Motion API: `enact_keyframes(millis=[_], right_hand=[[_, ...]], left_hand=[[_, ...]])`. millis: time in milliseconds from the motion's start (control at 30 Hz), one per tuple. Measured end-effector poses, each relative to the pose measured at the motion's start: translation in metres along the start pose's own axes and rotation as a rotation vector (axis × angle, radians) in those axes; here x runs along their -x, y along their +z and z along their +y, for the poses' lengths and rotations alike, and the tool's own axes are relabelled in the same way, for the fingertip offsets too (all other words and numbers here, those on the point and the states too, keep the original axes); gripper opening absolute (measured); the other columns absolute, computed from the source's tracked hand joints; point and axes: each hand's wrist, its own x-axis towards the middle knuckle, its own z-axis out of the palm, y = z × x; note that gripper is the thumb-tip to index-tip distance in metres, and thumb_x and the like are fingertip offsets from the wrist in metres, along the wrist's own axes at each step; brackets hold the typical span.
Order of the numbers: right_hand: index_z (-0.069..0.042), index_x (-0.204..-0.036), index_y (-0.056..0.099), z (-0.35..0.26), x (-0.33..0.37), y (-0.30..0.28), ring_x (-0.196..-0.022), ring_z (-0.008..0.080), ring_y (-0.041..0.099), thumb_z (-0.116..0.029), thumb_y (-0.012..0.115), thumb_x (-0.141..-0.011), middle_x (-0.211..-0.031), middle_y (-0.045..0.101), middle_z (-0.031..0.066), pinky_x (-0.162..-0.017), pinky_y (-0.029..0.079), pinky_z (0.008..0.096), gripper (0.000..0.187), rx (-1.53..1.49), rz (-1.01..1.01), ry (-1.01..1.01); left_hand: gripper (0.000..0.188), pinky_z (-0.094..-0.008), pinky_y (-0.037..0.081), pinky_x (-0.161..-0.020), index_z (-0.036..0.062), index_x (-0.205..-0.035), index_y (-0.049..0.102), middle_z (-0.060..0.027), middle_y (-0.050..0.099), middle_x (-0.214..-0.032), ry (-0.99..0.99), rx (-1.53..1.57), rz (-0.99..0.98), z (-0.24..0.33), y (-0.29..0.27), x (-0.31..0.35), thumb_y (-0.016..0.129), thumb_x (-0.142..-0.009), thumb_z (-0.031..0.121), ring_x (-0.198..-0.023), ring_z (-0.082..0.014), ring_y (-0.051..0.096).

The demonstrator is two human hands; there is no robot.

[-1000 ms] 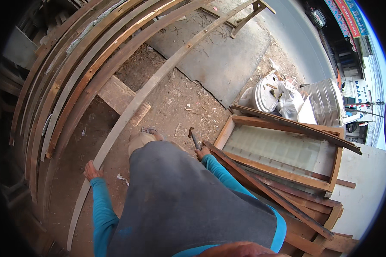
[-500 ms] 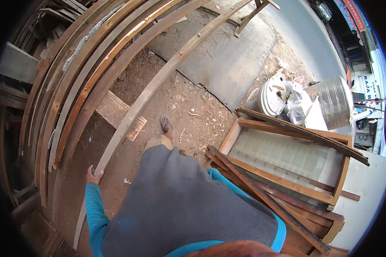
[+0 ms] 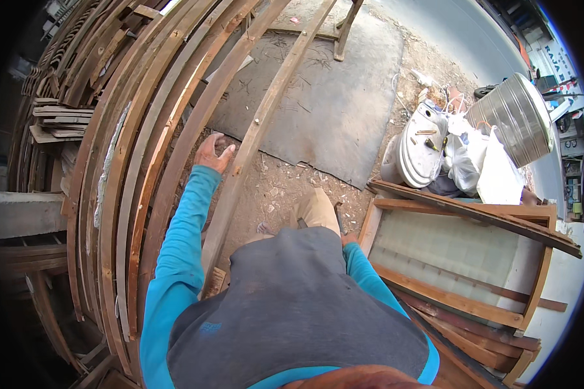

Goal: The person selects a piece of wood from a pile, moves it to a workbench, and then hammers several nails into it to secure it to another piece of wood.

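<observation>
My left hand (image 3: 215,153) reaches out with thumb and fingers spread, at the left side of a long wooden beam (image 3: 258,117). Its thumb is close to the beam's edge; I cannot tell whether it touches. Nothing shows in the hand. Low by my right thigh is my right hand (image 3: 349,238), partly hidden by my body. It appears closed on a slim dark tool (image 3: 338,216) whose kind I cannot make out. Several more long beams (image 3: 187,155) run side by side left of my left arm.
Stacked timber (image 3: 65,120) fills the far left. To the right lie a wooden frame with a glass pane (image 3: 444,249) and loose boards. Behind it are a white bucket (image 3: 412,152), plastic bags and a metal drum (image 3: 516,120). A grey sheet (image 3: 331,97) covers the ground ahead.
My left hand has let go of the beam's nearer part and moved forward along it. My right hand and the dark tool have come into view. My view has shifted forward.
</observation>
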Motion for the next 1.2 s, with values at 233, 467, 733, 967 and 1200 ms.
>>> enact_keyframes(millis=[233,467,733,967,1200], right_hand=[[0.014,-0.115,0.06,-0.004,-0.172,-0.053,-0.115,0.0403,0.061,-0.048,0.071,-0.082,-0.119,0.06,0.0363,-0.093,0.051,0.047,0.071,-0.114,-0.059,-0.083],[0.015,-0.109,0.061,-0.023,-0.216,-0.174,-0.098,0.0394,0.067,-0.046,0.071,-0.084,-0.103,0.065,0.0327,-0.081,0.053,0.0475,0.067,0.003,-0.179,0.052],[0.015,-0.091,0.063,-0.144,-0.307,-0.29,-0.061,0.0336,0.068,-0.039,0.072,-0.086,-0.075,0.068,0.0246,-0.057,0.052,0.0466,0.054,-0.066,-0.034,-0.028],[0.005,-0.093,0.058,-0.328,-0.313,-0.398,-0.055,0.0225,0.062,-0.038,0.072,-0.084,-0.068,0.061,0.0149,-0.049,0.05,0.0384,0.046,-0.397,-0.069,-0.107],[0.0,-0.092,0.058,-0.486,-0.274,-0.442,-0.05,0.0153,0.055,-0.035,0.07,-0.089,-0.065,0.058,0.0065,-0.046,0.046,0.0333,0.038,-0.322,0.116,-0.575]], left_hand=[[0.09,-0.0471,0.043,-0.104,0.0065,-0.141,0.041,-0.0222,0.056,-0.132,-0.045,-0.343,0.012,0.11,0.18,-0.222,0.082,-0.073,0.049,-0.125,-0.0377,0.052],[0.093,-0.0488,0.044,-0.103,0.0071,-0.135,0.043,-0.0199,0.056,-0.133,-0.681,-0.427,-0.343,0.116,0.226,-0.307,0.084,-0.068,0.055,-0.127,-0.0369,0.051],[0.091,-0.041,0.047,-0.101,0.0021,-0.127,0.058,-0.0193,0.067,-0.119,-0.499,-0.077,-0.667,0.019,0.196,-0.349,0.091,-0.059,0.052,-0.114,-0.0315,0.062],[0.102,-0.0397,0.046,-0.103,0.0026,-0.135,0.051,-0.019,0.063,-0.125,-0.568,0.15,-0.59,0.036,0.223,-0.352,0.092,-0.056,0.052,-0.118,-0.033,0.06],[0.083,-0.0471,0.047,-0.098,0.0102,-0.128,0.049,-0.0214,0.063,-0.12,-0.713,-0.226,-0.393,0.086,0.261,-0.377,0.089,-0.06,0.037,-0.116,-0.0415,0.059]])
